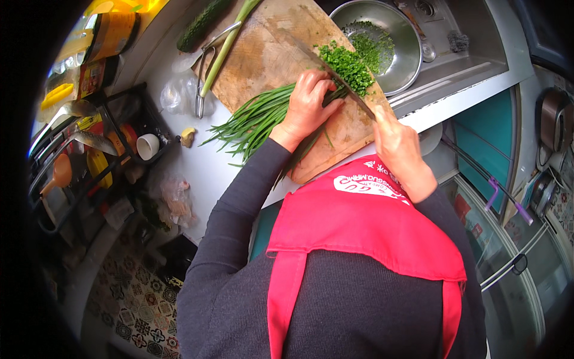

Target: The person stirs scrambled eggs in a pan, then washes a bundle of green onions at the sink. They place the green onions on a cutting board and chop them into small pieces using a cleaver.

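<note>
My left hand presses a bunch of long green chives onto a wooden cutting board. The chives' loose ends hang past the board's left edge. My right hand grips the handle of a kitchen knife; its blade lies close beside the fingers of my left hand, at the cut end of the bunch. A heap of finely chopped chives lies on the board on the blade's far side. More chopped greens are in a steel bowl beside the board.
A green stalk, a metal peeler and a cucumber lie at the board's upper left. Ginger and a plastic bag are on the white counter. A utensil rack stands at left, a steel sink at upper right.
</note>
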`<action>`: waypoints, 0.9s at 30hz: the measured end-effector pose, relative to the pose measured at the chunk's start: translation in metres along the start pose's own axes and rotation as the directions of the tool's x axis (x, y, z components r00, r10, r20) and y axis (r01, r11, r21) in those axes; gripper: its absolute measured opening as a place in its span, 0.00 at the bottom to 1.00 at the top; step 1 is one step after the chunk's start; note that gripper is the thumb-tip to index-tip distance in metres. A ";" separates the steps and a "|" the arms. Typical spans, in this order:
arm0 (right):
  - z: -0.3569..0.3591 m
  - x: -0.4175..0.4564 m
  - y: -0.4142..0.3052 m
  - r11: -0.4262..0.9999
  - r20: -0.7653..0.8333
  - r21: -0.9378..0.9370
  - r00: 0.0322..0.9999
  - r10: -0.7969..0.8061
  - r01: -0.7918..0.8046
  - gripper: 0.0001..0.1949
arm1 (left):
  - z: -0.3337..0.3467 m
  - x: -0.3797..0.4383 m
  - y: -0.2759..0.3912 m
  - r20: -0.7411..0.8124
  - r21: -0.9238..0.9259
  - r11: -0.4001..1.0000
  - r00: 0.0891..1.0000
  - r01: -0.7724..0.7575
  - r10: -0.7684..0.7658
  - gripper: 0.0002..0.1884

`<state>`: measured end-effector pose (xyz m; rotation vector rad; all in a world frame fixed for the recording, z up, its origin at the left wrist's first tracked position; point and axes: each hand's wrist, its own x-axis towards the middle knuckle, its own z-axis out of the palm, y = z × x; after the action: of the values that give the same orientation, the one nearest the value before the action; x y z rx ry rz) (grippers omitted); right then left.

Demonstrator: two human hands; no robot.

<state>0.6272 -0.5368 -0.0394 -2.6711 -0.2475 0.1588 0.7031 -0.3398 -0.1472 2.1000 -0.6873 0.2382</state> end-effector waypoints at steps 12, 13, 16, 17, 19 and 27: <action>-0.009 0.016 0.033 0.986 -0.013 0.092 0.990 0.139 -0.138 0.18 | 0.007 0.012 0.004 -0.035 -0.008 0.996 0.996 -0.086 0.086 0.20; -0.014 0.018 0.036 0.979 0.004 0.079 0.983 0.186 -0.185 0.18 | 0.010 0.016 0.005 0.016 0.002 0.999 0.999 -0.047 0.047 0.20; -0.026 0.020 0.038 0.983 -0.043 0.092 0.985 0.166 -0.161 0.16 | 0.022 0.029 0.005 0.029 0.027 0.999 0.999 -0.025 0.025 0.20; -0.029 0.018 0.038 0.982 -0.053 0.089 0.984 0.169 -0.164 0.15 | 0.024 0.031 0.006 -0.007 0.012 0.999 0.999 -0.041 0.041 0.20; -0.031 0.011 0.034 0.989 -0.069 0.060 0.988 0.139 -0.135 0.16 | 0.025 0.032 0.007 -0.024 -0.001 1.000 0.999 -0.031 0.031 0.20; -0.011 -0.005 0.027 0.996 -0.062 0.010 0.994 0.088 -0.088 0.15 | 0.013 0.032 0.016 0.075 0.100 0.994 0.997 -0.041 0.034 0.23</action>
<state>0.6275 -0.5666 -0.0418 -2.6760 -0.1095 0.1029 0.7198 -0.3694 -0.1307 2.2029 -0.7734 0.2217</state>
